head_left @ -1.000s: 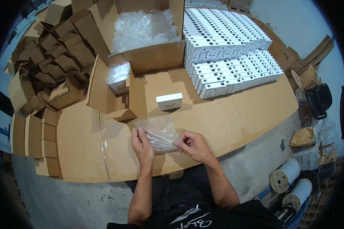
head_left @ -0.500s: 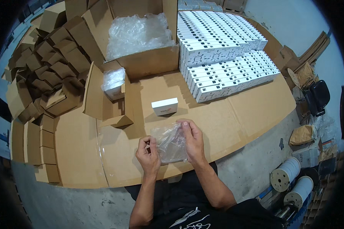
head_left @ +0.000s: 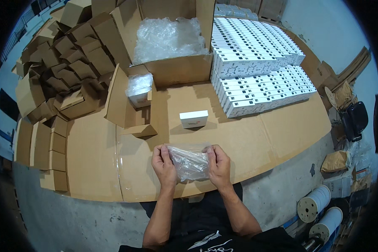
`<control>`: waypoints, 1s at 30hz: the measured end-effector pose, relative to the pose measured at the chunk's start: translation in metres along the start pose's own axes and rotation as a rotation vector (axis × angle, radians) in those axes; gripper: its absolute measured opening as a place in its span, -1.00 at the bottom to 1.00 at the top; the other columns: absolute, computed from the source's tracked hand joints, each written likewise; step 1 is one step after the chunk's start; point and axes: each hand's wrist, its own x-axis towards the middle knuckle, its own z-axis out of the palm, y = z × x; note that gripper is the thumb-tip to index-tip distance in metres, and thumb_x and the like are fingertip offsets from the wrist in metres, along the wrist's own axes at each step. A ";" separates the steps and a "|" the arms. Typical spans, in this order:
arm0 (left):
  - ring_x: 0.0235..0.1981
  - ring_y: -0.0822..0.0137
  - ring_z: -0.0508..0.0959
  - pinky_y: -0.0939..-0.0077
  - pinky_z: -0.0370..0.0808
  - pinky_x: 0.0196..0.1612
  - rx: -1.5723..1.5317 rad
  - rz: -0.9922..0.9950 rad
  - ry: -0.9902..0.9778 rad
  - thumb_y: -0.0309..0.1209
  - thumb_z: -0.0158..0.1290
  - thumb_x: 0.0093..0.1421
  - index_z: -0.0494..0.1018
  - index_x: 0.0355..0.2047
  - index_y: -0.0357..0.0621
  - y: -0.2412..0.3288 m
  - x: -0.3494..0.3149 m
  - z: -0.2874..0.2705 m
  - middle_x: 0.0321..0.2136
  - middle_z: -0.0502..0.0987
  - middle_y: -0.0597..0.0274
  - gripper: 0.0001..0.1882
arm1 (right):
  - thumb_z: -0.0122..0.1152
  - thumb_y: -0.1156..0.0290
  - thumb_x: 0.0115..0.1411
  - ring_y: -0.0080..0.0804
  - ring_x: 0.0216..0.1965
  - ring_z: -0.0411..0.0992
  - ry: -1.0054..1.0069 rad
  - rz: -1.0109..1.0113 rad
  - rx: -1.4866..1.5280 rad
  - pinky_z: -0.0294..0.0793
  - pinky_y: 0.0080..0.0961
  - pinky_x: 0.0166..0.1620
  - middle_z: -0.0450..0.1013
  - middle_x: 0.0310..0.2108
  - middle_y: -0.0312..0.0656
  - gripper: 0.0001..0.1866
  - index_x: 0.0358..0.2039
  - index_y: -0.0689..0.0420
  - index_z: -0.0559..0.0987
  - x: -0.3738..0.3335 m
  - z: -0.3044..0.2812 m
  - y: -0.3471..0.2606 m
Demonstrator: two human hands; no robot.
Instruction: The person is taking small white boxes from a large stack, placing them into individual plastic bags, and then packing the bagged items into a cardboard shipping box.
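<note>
Between my two hands a clear plastic bag is stretched above the near side of the cardboard-covered table. My left hand pinches its left upper corner between thumb and fingers. At the opposite upper corner, my right hand grips it the same way. The bag looks flat and wrinkled. Just beyond it, a small white box stands on edge. To the left of that, an open brown carton holds white boxes wrapped in clear plastic at its far end.
A large open carton full of clear plastic bags stands at the back. Stacked white boxes fill the back right of the table. Open brown cartons pile up on the left. Cable reels sit below, right.
My left hand has risen slightly and my right hand has lowered, so both are level. The bag is now pulled wider between them. The whole view has shifted a little.
</note>
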 end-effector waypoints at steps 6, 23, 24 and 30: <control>-0.42 0.58 0.37 0.63 0.36 -0.40 -0.059 -0.209 -0.076 -0.33 -0.01 0.44 0.45 -0.26 -0.30 0.015 -0.015 0.000 -0.46 0.46 0.34 -0.76 | 0.02 0.44 0.42 -0.64 -0.50 0.29 0.113 -0.066 -0.038 0.33 -0.57 -0.41 0.40 -0.56 -0.28 -0.83 -0.29 0.27 0.48 -0.005 0.006 0.011; -0.59 0.60 0.35 0.59 0.29 -0.53 0.266 0.168 -0.187 -0.37 0.09 0.36 0.52 -0.33 -0.33 0.003 -0.009 -0.008 -0.65 0.43 0.36 -0.77 | 0.13 0.38 0.40 -0.69 -0.39 0.38 -0.068 0.290 0.298 0.38 -0.65 -0.32 0.46 -0.42 -0.36 -0.80 -0.14 0.27 0.55 0.019 -0.012 0.012; -0.60 0.60 0.34 0.58 0.28 -0.54 0.271 0.179 -0.180 -0.37 0.09 0.37 0.52 -0.34 -0.33 0.006 -0.010 -0.004 -0.66 0.41 0.36 -0.77 | 0.10 0.34 0.42 -0.67 -0.41 0.37 0.032 0.247 0.348 0.38 -0.63 -0.34 0.45 -0.45 -0.38 -0.77 -0.20 0.27 0.57 0.020 -0.008 0.018; -0.61 0.56 0.33 0.56 0.26 -0.55 0.306 0.177 -0.113 -0.39 0.02 0.39 0.44 -0.43 -0.29 0.005 -0.009 -0.005 -0.67 0.37 0.31 -0.74 | 0.12 0.33 0.40 -0.64 -0.54 0.28 0.048 0.214 0.177 0.31 -0.54 -0.45 0.38 -0.61 -0.31 -0.70 -0.43 0.28 0.52 0.013 -0.002 0.008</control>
